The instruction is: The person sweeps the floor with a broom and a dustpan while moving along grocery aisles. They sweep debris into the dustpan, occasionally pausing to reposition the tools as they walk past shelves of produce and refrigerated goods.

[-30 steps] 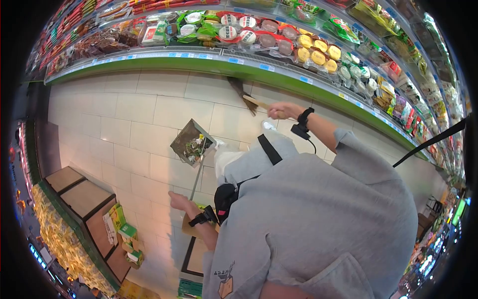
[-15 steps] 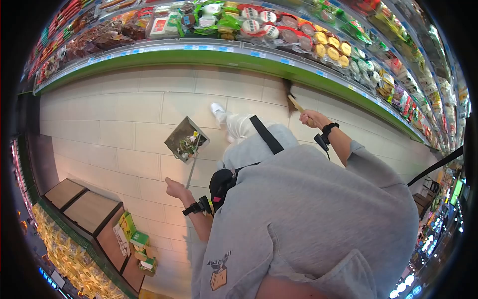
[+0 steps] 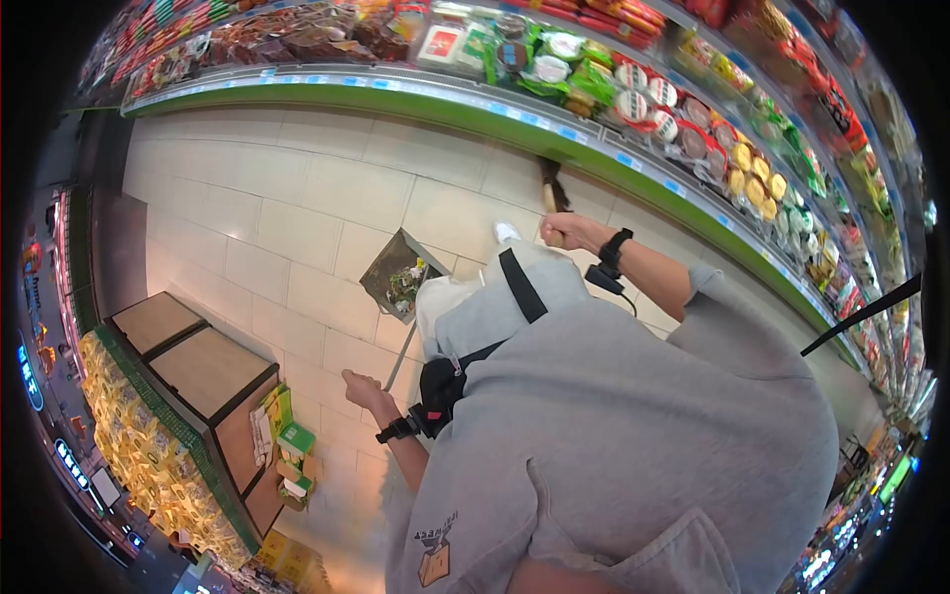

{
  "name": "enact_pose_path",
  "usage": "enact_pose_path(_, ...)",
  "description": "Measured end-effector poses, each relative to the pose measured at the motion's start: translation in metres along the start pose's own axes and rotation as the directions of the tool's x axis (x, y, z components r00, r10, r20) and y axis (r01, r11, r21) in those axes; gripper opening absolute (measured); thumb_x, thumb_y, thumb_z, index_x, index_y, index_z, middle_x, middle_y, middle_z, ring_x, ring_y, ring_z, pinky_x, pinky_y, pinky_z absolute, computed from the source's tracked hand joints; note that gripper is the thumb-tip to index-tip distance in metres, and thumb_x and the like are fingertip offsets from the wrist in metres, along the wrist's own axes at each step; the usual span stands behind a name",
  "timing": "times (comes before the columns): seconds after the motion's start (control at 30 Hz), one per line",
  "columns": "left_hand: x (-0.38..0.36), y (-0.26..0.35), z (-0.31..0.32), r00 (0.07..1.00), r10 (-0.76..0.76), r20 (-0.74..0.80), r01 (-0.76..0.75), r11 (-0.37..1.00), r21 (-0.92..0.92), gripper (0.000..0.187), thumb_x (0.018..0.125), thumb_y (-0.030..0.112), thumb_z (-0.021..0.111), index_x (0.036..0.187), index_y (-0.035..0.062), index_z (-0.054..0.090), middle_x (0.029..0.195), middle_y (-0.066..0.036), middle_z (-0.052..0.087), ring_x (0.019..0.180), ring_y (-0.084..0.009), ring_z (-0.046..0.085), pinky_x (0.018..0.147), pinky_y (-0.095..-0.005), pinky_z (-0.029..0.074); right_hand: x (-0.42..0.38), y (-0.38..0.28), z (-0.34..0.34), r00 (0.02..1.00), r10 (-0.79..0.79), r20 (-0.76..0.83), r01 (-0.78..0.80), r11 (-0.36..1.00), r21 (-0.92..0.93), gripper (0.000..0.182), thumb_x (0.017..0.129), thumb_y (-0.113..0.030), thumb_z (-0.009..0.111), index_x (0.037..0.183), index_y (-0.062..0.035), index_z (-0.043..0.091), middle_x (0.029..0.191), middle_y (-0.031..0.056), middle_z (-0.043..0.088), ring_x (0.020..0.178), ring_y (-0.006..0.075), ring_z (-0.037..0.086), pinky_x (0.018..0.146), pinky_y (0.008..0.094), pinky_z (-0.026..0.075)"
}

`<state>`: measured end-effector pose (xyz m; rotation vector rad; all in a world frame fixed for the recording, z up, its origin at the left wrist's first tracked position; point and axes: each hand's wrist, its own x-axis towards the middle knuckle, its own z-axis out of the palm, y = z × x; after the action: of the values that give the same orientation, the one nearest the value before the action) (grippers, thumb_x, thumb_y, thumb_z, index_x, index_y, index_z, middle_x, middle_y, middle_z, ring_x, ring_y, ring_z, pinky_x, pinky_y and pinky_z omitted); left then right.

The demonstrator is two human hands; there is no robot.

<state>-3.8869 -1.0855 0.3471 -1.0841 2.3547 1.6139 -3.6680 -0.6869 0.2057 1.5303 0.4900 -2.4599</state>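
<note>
My left hand [image 3: 368,389] is closed round the long thin handle of a dustpan [image 3: 381,269], near the handle's upper end. The dustpan is a grey, box-shaped pan on the floor, with green scraps and litter [image 3: 408,282] inside. My right hand [image 3: 570,233] grips the pale wooden handle of a broom [image 3: 551,198]. The broom's dark bristles touch the floor close under the green shelf edge, beyond my right hand. The bristles and the pan are apart.
Packaged food fills the long shelf [image 3: 475,97] ahead and to the right. At the lower left are a wooden display stand [image 3: 213,371], yellow packets and green cartons [image 3: 295,441]. A white shoe [image 3: 505,233] shows on the tiled floor [image 3: 307,198].
The view has shifted along the shelf. The broom has swung from pointing up-left to nearly upright in view, its bristles still by the shelf base. Both hands keep their holds.
</note>
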Motion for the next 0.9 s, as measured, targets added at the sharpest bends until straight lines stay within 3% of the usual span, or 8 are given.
enact_pose_path(0.07,0.018,0.009,0.001,0.998,0.0,0.058,0.002,1.0,-0.028,0.035,0.079,0.019,0.045,0.054,0.0143,0.021,0.048,0.003,0.021,0.039,-0.0083,0.018,0.036,-0.0261,0.015,0.034,-0.018,0.039,0.995,0.03,0.098,-0.025,0.998,-0.059,0.008,0.061,0.002,0.046,0.058,-0.0045,0.043,0.052,0.0044,0.045,0.045,0.0168,0.046,0.042,0.0266,0.039)
enact_pose_path(0.2,0.066,0.037,0.026,0.995,-0.01,0.095,0.013,0.999,-0.04,0.035,0.08,0.018,0.044,0.054,0.0144,0.02,0.048,0.003,0.02,0.04,-0.0081,0.017,0.036,-0.0261,0.014,0.061,-0.048,0.103,0.987,0.027,0.16,-0.027,1.0,0.0,0.009,0.062,0.002,0.045,0.058,-0.0052,0.043,0.051,0.0031,0.043,0.045,0.0159,0.044,0.042,0.0269,0.038)
enact_pose_path(0.33,0.138,0.062,0.049,0.992,-0.003,0.126,0.004,1.0,-0.011,0.036,0.08,0.018,0.045,0.054,0.0145,0.02,0.048,0.003,0.02,0.04,-0.0081,0.018,0.036,-0.0265,0.014,0.07,-0.05,0.114,0.993,-0.022,0.117,-0.003,0.979,0.204,0.013,0.069,0.0,0.048,0.059,-0.0066,0.042,0.055,0.0025,0.044,0.045,0.0152,0.04,0.042,0.0276,0.035)
enact_pose_path(0.47,0.207,0.09,0.063,0.971,-0.015,0.239,0.001,0.998,0.059,0.034,0.082,0.023,0.046,0.054,0.0126,0.029,0.049,0.002,0.027,0.04,-0.0106,0.026,0.037,-0.0275,0.02,0.015,-0.046,0.114,0.977,0.115,0.177,-0.186,0.866,0.464,0.017,0.077,0.0,0.049,0.064,-0.0068,0.04,0.054,-0.0004,0.04,0.043,0.0068,0.04,0.038,0.0202,0.033)
enact_pose_path(0.53,0.245,0.097,0.069,0.964,-0.037,0.264,0.009,0.994,0.11,0.035,0.082,0.024,0.046,0.054,0.0121,0.029,0.049,0.001,0.028,0.04,-0.0109,0.027,0.037,-0.0276,0.021,-0.021,-0.036,0.143,0.997,0.077,-0.014,-0.066,0.922,0.382,0.02,0.078,-0.001,0.048,0.062,-0.0073,0.037,0.052,-0.0022,0.037,0.042,0.0038,0.039,0.036,0.0164,0.031)
enact_pose_path(0.57,0.261,0.101,0.073,0.962,-0.046,0.269,0.002,0.987,0.16,0.036,0.082,0.024,0.046,0.053,0.0117,0.03,0.048,0.001,0.03,0.04,-0.0111,0.029,0.037,-0.0277,0.021,0.009,-0.03,0.114,0.97,0.242,-0.005,-0.225,0.907,0.357,0.021,0.078,-0.001,0.048,0.061,-0.0083,0.037,0.052,-0.0036,0.035,0.041,0.0041,0.037,0.035,0.0161,0.03)
enact_pose_path(0.73,0.319,0.15,0.106,0.95,-0.019,0.311,-0.052,0.975,0.217,0.037,0.081,0.026,0.047,0.052,0.011,0.03,0.048,-0.001,0.032,0.04,-0.0129,0.03,0.036,-0.0302,0.022,0.072,-0.023,0.188,0.986,0.152,0.066,-0.163,0.96,0.226,0.022,0.08,0.0,0.04,0.061,-0.0108,0.035,0.052,-0.0051,0.036,0.043,0.0024,0.04,0.037,0.0144,0.032)
enact_pose_path(0.9,0.365,0.194,0.149,0.952,0.052,0.302,-0.135,0.955,0.263,0.04,0.079,0.024,0.048,0.049,0.011,0.025,0.045,0.0,0.027,0.038,-0.0137,0.023,0.036,-0.0313,0.019,0.108,-0.028,0.288,0.995,0.103,0.01,-0.102,0.992,-0.073,0.017,0.078,0.001,0.047,0.065,-0.0072,0.04,0.051,-0.0065,0.038,0.039,0.0015,0.036,0.035,0.0154,0.03)
